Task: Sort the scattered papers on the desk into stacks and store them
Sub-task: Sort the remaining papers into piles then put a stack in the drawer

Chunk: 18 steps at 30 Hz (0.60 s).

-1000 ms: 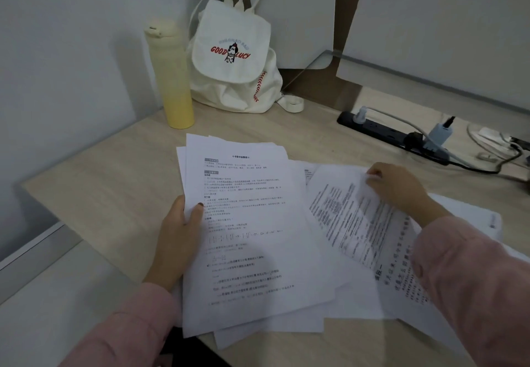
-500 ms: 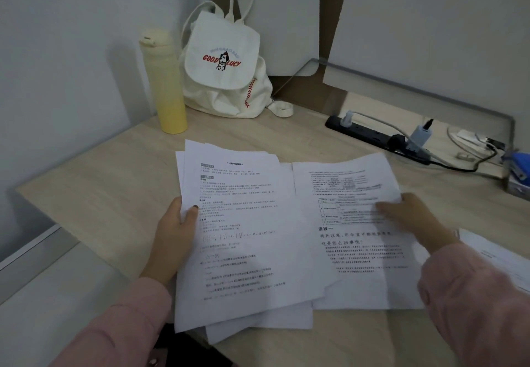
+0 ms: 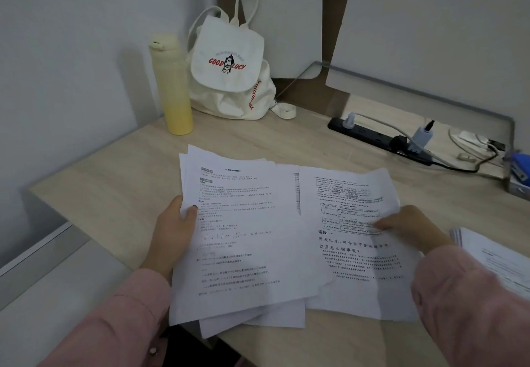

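My left hand point(image 3: 175, 229) grips the left edge of a loose stack of printed white papers point(image 3: 246, 240), thumb on top; the sheets are fanned and overhang the desk's front edge. Beside it on the right lies a single printed sheet point(image 3: 355, 255), its left edge tucked under the stack. My right hand point(image 3: 407, 224) rests on this sheet near its right edge, fingers pressing down on the paper. Another stack of papers point(image 3: 493, 255) lies at the far right, partly behind my right sleeve.
A yellow bottle point(image 3: 172, 85) and a white canvas backpack point(image 3: 232, 65) stand at the back left against the wall. A black power strip point(image 3: 375, 137) with plugs and cables runs along the back right. A blue stapler point(image 3: 519, 168) sits at the right edge. The wooden desk point(image 3: 114, 180) ends at left.
My right hand has pulled the single sheet out of the right pile, turned it upright and slid it against the held stack. The left hand has kept its grip.
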Tool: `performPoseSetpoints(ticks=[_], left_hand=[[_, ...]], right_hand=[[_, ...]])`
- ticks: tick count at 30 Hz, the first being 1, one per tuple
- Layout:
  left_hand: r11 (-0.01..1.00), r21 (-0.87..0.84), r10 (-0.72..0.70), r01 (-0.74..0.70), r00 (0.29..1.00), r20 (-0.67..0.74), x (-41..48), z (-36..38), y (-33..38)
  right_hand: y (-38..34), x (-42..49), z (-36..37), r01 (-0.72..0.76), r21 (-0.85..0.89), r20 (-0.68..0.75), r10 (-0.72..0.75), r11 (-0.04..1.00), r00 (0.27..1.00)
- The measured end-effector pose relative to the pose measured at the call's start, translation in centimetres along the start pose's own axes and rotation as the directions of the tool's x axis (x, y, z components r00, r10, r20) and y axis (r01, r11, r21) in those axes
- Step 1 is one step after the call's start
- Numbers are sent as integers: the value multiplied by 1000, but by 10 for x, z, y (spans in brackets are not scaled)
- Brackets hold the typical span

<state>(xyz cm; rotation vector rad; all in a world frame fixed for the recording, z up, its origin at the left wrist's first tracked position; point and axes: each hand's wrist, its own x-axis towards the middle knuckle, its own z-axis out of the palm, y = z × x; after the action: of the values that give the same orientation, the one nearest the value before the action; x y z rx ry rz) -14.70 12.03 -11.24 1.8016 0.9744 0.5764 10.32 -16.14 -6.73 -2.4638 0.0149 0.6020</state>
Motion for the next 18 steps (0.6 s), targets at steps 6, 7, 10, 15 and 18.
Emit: performPoseSetpoints(ticks=[6,7,10,15,18], left_hand=[[1000,10,9,-9,1000,-8,-3,-8,1],[1000,16,5,-5,1000,-7,-3,-9,1],[999,26,-24,24,1000,4,-3,-13,-2],[998,-27,-62,63,996,59,-6,-18,-4],[997,-74,35,-28,995,97,-12,-21,-3]], right_hand=[[-12,-19,-7,192,-2,-281,-185,981,942],[-17,-24,-10,265,-11,-341,-253,964,906],[-34,-41,-20,461,44,-497,-381,886,780],[-64,-65,-39,639,284,-608,-381,715,697],[-77,-74,-48,641,420,-584,-349,643,733]])
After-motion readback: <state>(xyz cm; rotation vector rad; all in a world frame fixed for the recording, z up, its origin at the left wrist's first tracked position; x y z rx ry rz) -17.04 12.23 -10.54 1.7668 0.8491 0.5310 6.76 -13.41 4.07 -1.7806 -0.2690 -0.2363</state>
